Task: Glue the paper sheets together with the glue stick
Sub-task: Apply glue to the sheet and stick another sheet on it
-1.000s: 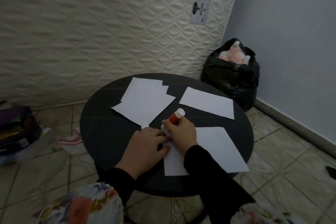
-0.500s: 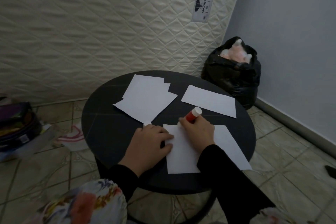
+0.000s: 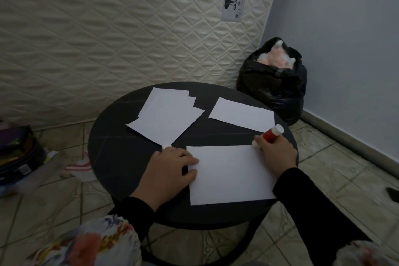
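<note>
On the round tabletop (image 3: 121, 157) lay about four sheets, a fanned pile (image 3: 166, 114), one far sheet (image 3: 241, 114), and the near sheet (image 3: 228, 175) pinned by flat left-hand fingers (image 3: 190, 161), while the right hand (image 3: 277, 154) clamped the one glue stick (image 3: 272, 134) at its top-right corner, where a hard stroke could wrinkle it.

I see both bare hands, left hand (image 3: 170, 165) and right hand (image 3: 277, 155), coming out of long black sleeves (image 3: 306, 205). Floral fabric (image 3: 95, 244), white with orange and blue, covers the lap.
</note>
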